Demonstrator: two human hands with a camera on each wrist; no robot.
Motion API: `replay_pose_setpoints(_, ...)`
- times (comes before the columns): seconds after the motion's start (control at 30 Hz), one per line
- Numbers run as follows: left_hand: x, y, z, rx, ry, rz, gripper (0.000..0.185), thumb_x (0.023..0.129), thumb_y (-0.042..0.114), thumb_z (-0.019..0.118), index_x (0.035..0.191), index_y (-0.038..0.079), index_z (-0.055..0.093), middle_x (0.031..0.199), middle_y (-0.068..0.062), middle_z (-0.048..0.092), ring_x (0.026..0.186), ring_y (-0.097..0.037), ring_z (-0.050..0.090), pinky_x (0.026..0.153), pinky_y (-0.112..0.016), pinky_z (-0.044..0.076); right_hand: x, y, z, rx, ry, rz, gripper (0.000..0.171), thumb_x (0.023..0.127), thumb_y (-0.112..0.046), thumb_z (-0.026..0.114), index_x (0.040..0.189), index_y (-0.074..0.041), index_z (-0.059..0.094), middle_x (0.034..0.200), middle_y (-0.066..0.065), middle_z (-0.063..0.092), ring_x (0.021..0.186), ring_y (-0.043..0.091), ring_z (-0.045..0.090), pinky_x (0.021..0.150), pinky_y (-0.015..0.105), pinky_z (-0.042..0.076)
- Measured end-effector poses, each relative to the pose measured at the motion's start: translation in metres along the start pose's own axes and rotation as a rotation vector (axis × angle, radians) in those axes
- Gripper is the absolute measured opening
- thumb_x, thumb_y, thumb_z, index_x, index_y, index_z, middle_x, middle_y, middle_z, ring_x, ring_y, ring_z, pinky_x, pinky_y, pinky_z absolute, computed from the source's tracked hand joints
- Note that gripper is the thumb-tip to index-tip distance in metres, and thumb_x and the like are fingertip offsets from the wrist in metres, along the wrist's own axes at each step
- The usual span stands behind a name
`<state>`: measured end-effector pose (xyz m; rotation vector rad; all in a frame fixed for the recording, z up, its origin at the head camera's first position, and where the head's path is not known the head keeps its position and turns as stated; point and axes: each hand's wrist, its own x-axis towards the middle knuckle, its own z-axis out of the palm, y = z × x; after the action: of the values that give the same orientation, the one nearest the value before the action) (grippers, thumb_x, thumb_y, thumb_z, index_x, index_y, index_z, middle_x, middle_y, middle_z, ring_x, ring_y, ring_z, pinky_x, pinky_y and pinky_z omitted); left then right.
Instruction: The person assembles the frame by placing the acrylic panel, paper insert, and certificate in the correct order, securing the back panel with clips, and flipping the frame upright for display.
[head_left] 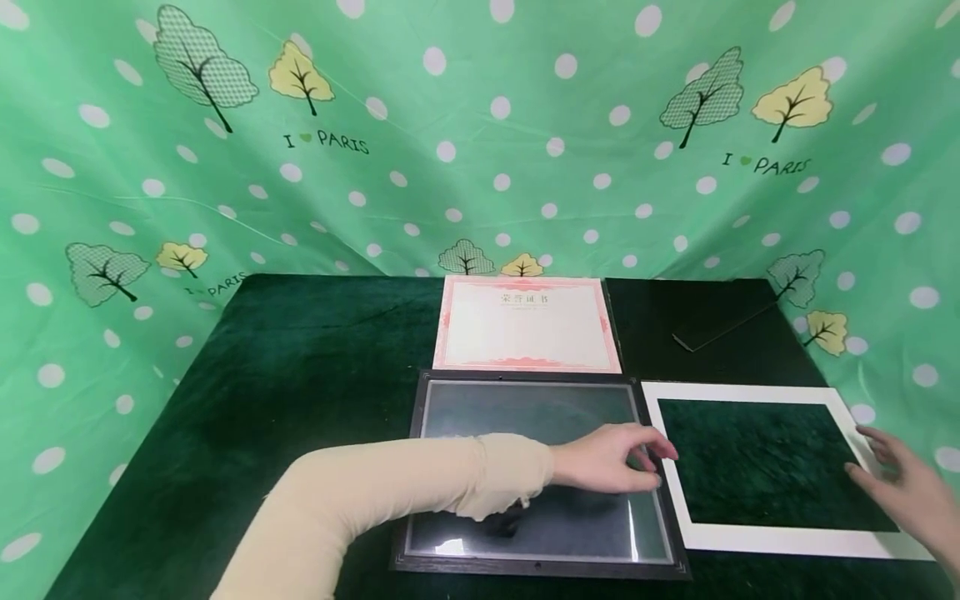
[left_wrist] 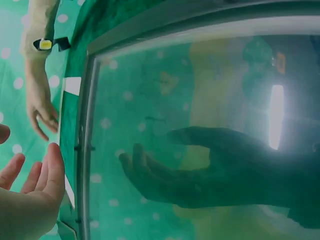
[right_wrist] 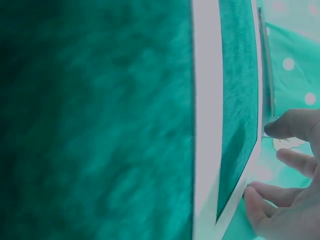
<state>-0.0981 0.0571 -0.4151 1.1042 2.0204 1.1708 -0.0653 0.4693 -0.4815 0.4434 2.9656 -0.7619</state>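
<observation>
The thin, bendy white mat [head_left: 780,540], right of the glazed frame [head_left: 536,567], wants edge grips; left hand [head_left: 611,457] and right hand [head_left: 911,492] hover open.

Green velvet table [head_left: 300,367], black frame [head_left: 540,567], certificate [head_left: 525,329], white mat [head_left: 765,542]
</observation>
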Motion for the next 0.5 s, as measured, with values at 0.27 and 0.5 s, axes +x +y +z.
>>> replay_pose_setpoints(0.27,0.031,-0.003,0.015,-0.041,-0.010,-0.033,0.036,0.094,0.010,0.059,0.130,0.009,0.055,0.128,-0.001,0.057,0.101,0.001,0.057,0.080,-0.009,0.042,0.002,-0.010,-0.006,0.102,0.021,0.087,0.060,0.098,-0.009,0.049,0.144,0.014,0.018,0.138,0.048,0.019,0.120,0.065,0.026,0.089,0.071,0.032)
replay_pose_setpoints(0.5,0.038,-0.007,0.021,-0.130,0.030,-0.130,0.035,0.093,0.010,0.062,0.128,0.007,0.057,0.126,-0.002,0.057,0.098,0.000,0.057,0.080,-0.012,0.043,-0.004,-0.015,-0.018,0.094,0.128,0.001,0.051,0.091,0.001,0.053,0.134,0.018,0.031,0.139,0.044,0.021,0.128,0.063,0.015,0.099,0.073,0.016)
